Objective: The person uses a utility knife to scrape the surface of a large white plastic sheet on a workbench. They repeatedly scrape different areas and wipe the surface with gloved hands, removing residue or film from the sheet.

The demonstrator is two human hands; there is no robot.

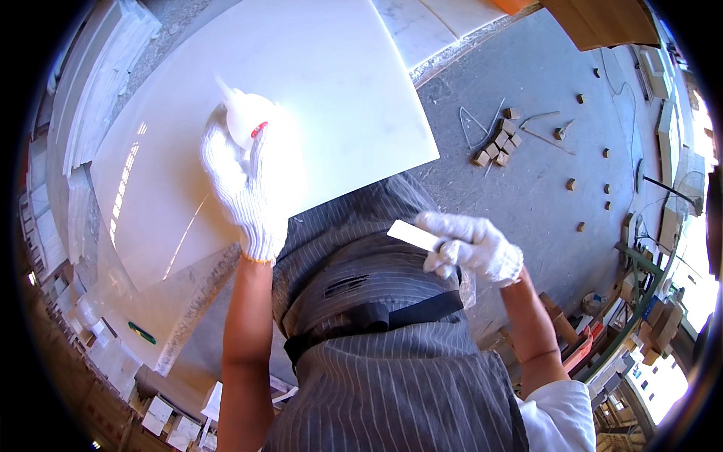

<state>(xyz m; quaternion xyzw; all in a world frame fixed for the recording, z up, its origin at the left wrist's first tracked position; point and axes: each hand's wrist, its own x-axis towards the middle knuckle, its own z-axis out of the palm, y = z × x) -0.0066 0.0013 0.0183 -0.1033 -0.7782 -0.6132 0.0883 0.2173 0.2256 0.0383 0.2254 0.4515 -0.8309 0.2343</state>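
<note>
My left hand [242, 181], in a white knit glove, is closed around a white squeeze bottle [247, 119] with a pointed nozzle and a red mark. Glare washes out part of the bottle. It is over a glossy white slab [354, 90]. To the right, past the slab's near edge, my right hand [478, 245], also gloved, pinches a small flat white rectangular piece [410, 235]. That piece points left, in front of my grey striped apron [392, 361]. Whether it is a scraper or a plain strip, I cannot tell.
Stacked white slabs [105, 83] stand at the far left. A green-handled tool [141, 333] lies at the lower left. On the grey floor [527, 188] to the right are several small wooden blocks [501, 145] and bent wires. A brown cardboard box [602, 22] is at the upper right.
</note>
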